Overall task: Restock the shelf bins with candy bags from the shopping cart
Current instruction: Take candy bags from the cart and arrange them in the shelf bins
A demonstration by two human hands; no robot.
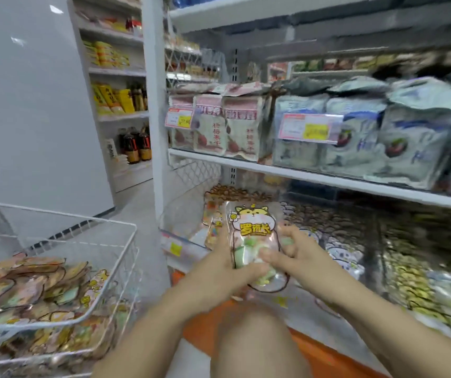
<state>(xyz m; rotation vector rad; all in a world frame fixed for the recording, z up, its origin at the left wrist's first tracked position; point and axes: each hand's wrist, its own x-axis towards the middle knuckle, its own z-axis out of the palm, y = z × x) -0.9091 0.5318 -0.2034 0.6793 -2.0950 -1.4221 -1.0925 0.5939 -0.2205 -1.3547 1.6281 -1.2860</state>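
A pink candy bag (pixel 253 227) with a yellow cartoon animal and green sweets inside stands upright between both hands, in front of the lower shelf bin (pixel 180 227). My left hand (pixel 224 266) grips its lower left side. My right hand (pixel 289 252) grips its lower right side. Behind it in the clear bin are more similar bags (pixel 213 230). The white wire shopping cart (pixel 87 236) at the left holds several candy bags (pixel 27 285) in its upper and lower baskets.
The shelf above carries pink-and-white bags (pixel 235 129) and blue-and-white bags (pixel 360 137) behind price tags. More bins with snack bags (pixel 409 268) run along the lower shelf to the right. My bare knee (pixel 254 342) is low in the middle. A white pillar (pixel 153 105) stands left of the shelf.
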